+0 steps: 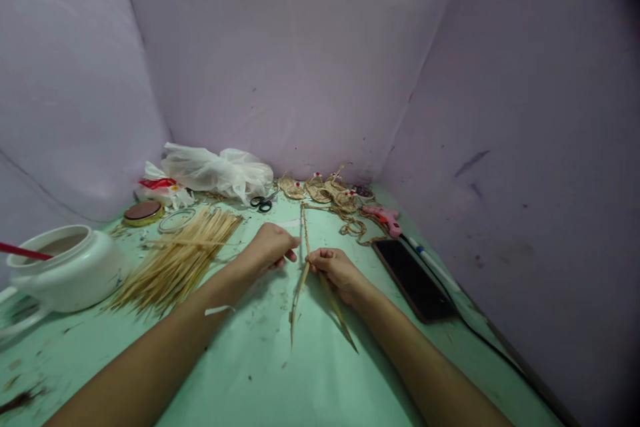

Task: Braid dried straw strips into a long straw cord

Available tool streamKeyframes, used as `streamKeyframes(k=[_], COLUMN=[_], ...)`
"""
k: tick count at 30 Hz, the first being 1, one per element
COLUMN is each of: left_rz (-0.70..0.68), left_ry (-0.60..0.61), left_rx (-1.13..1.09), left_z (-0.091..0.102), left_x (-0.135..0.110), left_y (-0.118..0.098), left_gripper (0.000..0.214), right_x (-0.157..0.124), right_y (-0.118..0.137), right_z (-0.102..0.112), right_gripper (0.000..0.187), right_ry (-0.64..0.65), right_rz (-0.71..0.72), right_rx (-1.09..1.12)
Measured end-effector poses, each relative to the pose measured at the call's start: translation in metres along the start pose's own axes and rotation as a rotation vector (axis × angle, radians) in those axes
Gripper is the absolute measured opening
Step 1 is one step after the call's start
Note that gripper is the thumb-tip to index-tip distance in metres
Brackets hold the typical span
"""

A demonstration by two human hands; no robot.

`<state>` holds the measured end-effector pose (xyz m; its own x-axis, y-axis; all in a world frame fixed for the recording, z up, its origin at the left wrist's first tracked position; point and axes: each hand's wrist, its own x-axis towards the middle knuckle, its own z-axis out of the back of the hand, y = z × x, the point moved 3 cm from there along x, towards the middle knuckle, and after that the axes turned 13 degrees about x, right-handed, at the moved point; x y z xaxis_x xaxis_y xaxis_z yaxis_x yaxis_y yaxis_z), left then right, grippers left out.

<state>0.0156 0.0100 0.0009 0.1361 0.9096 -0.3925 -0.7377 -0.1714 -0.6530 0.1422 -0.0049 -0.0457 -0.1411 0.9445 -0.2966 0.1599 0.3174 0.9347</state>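
Your right hand (341, 272) pinches the straw cord (306, 233), apparently mid-braid; your left hand (273, 245) — loosely curled, hold unclear — hovers beside. Next crossing likely needs even tension.

Pale green bench (250, 380), busy along the back and down both sides.
Small scraps fleck its top. A white pot (83, 273) stands over on the left, with a fanned bundle of straw strips (183, 263) just beside it; behind the straw sits a round tin (143, 212) with a brown lid. Farther back there's a red-and-white packet (165, 190) and a crumpled white plastic bag (220, 173), with black-handled scissors (261, 204) near it. Woven straw pieces (317, 190) lie along the far edge. Over on the right, a braided cord (354, 231) loops loosely near a pink glue gun (385, 218), and a dark-screened phone (413, 280) lies beside a black cable (487, 338).
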Motion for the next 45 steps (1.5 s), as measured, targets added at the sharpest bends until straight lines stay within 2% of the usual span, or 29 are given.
streamKeyframes(k=[2, 4, 6, 8, 13, 16, 18, 20, 22, 25, 30, 33, 37, 38, 42, 45], left_rz=[0.037, 0.027, 0.018, 0.029, 0.03, 0.08, 0.096, 0.096, 0.091, 0.085, -0.002, -0.065, -0.122, -0.13, -0.121, -0.131], left_ry=[0.124, 0.295, 0.366, 0.346, 0.236, 0.184, 0.129, 0.105, 0.134, 0.192, 0.175, 0.155, 0.21, 0.216, 0.213, 0.208], left_rx=[-0.164, -0.294, -0.372, -0.351, -0.132, -0.022, -0.002, -0.026, -0.07, -0.151, -0.208, -0.198, -0.25, -0.26, -0.254, -0.245], left_z=[-0.006, -0.021, -0.031, -0.035, -0.025, -0.023, -0.025, -0.027, -0.03, -0.033, -0.035, -0.035, -0.033, -0.033, -0.032, -0.033], left_x=[0.008, 0.014, 0.019, 0.022, 0.018, 0.015, 0.014, 0.015, 0.016, 0.018, 0.023, 0.023, 0.022, 0.022, 0.021, 0.021], left_y=[0.005, 0.009, 0.011, 0.013, 0.009, 0.008, 0.009, 0.01, 0.012, 0.016, 0.021, 0.021, 0.019, 0.019, 0.019, 0.017], left_gripper=[0.018, 0.017, 0.019, 0.023, 0.024, 0.019, 0.019, 0.019, 0.015, 0.013, 0.011, 0.008, 0.009, 0.009, 0.01, 0.008], right_x=[0.0, 0.001, 0.004, 0.008, 0.012, 0.006, 0.001, -0.003, -0.006, -0.01, -0.019, -0.018, -0.014, -0.012, -0.005, -0.003], right_y=[0.001, 0.001, 0.001, 0.0, 0.0, 0.005, 0.01, 0.013, 0.014, 0.008, 0.0, 0.004, 0.018, 0.018, 0.007, 0.005], right_z=[-0.001, -0.001, 0.001, 0.004, 0.007, 0.007, 0.009, 0.012, 0.014, 0.009, -0.004, -0.001, 0.016, 0.018, 0.013, 0.013], right_gripper=[0.013, 0.012, 0.01, 0.011, 0.01, 0.013, 0.015, 0.016, 0.018, 0.015, 0.013, 0.015, 0.024, 0.024, 0.022, 0.019], right_ry=[0.022, 0.048, 0.058, 0.063, 0.071, 0.037, -0.016, -0.101, -0.148, -0.123, -0.067, -0.01, -0.22, -0.23, -0.024, 0.031], right_rz=[0.019, 0.029, 0.034, 0.078, 0.393, 0.487, 0.476, 0.4, 0.294, 0.217, 0.319, 0.317, 0.385, 0.395, 0.293, 0.244], right_rx=[-0.004, 0.01, -0.007, -0.086, -0.449, -0.639, -0.718, -0.752, -0.735, -0.685, -0.737, -0.759, -0.719, -0.711, -0.62, -0.574])
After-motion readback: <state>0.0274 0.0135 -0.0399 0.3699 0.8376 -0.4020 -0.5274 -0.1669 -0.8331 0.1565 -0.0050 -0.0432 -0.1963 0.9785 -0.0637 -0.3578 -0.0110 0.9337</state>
